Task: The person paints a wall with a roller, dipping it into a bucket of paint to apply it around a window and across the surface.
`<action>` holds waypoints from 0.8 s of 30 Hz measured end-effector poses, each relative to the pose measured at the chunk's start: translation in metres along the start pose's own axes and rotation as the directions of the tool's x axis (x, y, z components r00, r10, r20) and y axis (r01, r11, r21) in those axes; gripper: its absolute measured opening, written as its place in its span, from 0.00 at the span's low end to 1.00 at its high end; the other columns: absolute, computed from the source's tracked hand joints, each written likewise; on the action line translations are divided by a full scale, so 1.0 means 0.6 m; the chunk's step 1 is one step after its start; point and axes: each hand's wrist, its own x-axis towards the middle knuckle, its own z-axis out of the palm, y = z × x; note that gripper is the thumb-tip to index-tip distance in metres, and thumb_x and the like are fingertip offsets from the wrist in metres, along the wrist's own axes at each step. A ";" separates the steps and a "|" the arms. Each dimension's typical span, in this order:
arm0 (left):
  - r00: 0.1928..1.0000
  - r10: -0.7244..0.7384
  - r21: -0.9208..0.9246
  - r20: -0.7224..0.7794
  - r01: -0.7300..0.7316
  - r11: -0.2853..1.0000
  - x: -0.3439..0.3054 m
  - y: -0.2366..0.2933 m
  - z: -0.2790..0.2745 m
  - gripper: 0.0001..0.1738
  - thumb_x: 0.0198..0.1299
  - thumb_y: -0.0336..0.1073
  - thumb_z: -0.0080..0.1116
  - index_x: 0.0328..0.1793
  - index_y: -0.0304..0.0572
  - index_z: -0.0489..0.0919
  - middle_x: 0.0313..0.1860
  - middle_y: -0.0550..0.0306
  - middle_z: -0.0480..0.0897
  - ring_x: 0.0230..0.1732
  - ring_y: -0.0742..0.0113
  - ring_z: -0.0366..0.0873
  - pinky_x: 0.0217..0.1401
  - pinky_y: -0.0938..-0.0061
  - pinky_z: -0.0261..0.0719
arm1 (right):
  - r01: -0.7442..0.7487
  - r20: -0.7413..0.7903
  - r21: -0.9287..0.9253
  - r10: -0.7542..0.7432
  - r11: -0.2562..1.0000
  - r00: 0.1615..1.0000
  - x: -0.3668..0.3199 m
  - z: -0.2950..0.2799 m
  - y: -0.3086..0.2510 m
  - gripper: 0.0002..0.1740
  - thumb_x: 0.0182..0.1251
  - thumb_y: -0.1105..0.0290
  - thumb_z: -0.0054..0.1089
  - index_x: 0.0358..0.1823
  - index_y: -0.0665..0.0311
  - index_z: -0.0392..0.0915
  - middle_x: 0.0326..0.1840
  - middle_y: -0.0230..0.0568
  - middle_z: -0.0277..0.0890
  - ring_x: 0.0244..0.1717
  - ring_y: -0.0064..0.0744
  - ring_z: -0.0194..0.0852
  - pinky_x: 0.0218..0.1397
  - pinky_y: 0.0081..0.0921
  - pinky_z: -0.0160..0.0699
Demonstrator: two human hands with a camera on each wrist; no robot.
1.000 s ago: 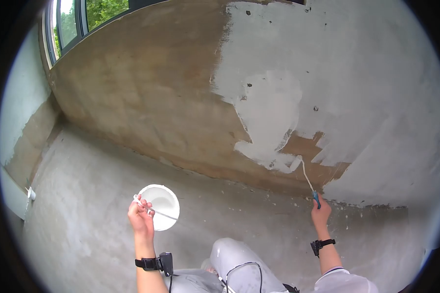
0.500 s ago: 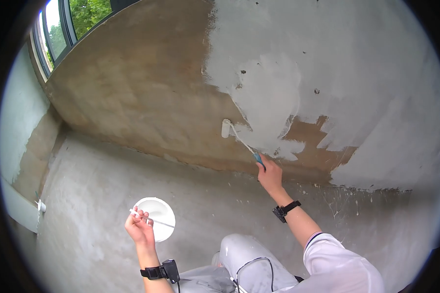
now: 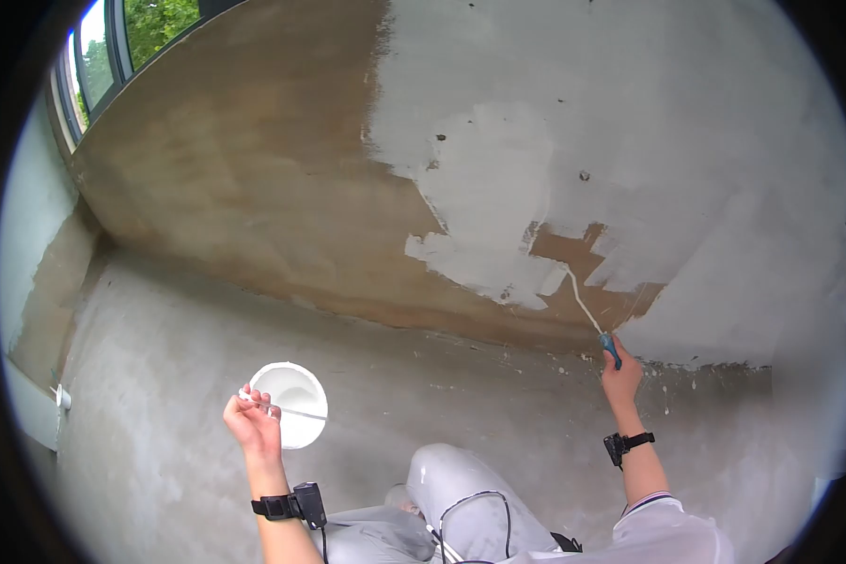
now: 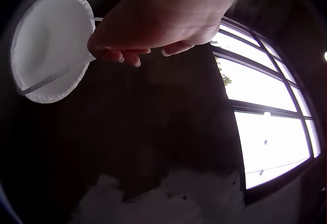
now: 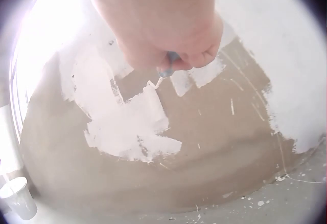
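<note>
My left hand (image 3: 256, 428) grips the handle of a white bucket (image 3: 291, 378), which hangs over the floor with its open top facing up. In the left wrist view the bucket (image 4: 48, 40) shows at the upper left, beside the curled fingers. My right hand (image 3: 621, 378) holds a small paint roller by its blue handle (image 3: 610, 352). The bent metal rod (image 3: 583, 299) reaches up to the wall, where the white roller head blends into the wet white paint (image 3: 489, 202). In the right wrist view the back of the hand partly covers the handle (image 5: 171, 64).
Brown bare wall (image 3: 254, 179) spreads to the left, with a smaller bare patch (image 3: 566, 248) inside the painted area. A window (image 3: 160, 28) is at the upper left. A small white cup (image 3: 63, 398) is at the far left. White splashes mark the floor (image 3: 442, 385) along the wall's foot.
The roller went left onto the brown wall, then came back right to the edge of the bare patch. White paint now covers a bit more wall at the left. The left hand keeps the bucket.
</note>
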 end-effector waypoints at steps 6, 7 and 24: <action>0.997 -0.040 0.068 0.065 0.036 0.997 0.002 -0.004 0.009 0.15 0.47 0.34 0.46 0.43 0.50 0.71 0.29 0.69 0.68 0.33 0.74 0.66 0.37 0.74 0.59 | -0.075 -0.055 -0.036 0.073 0.997 0.996 -0.024 -0.050 0.078 0.20 0.63 0.70 0.62 0.58 0.63 0.80 0.38 0.56 0.82 0.38 0.57 0.82 0.42 0.42 0.79; 0.997 -0.038 0.073 0.062 0.033 0.997 0.002 -0.003 0.011 0.16 0.46 0.34 0.46 0.44 0.50 0.71 0.29 0.69 0.68 0.32 0.74 0.66 0.37 0.74 0.59 | -0.078 -0.058 -0.035 0.076 0.996 0.995 -0.023 -0.046 0.079 0.20 0.63 0.70 0.62 0.58 0.63 0.80 0.38 0.56 0.82 0.38 0.57 0.82 0.42 0.42 0.79; 0.997 0.032 0.025 -0.075 -0.031 0.999 -0.044 0.040 -0.058 0.14 0.42 0.33 0.46 0.39 0.49 0.69 0.29 0.68 0.72 0.30 0.74 0.71 0.29 0.77 0.65 | 0.247 -0.052 0.309 -0.243 0.919 0.969 0.062 0.158 -0.232 0.18 0.63 0.69 0.63 0.55 0.56 0.81 0.29 0.45 0.79 0.29 0.50 0.80 0.32 0.41 0.79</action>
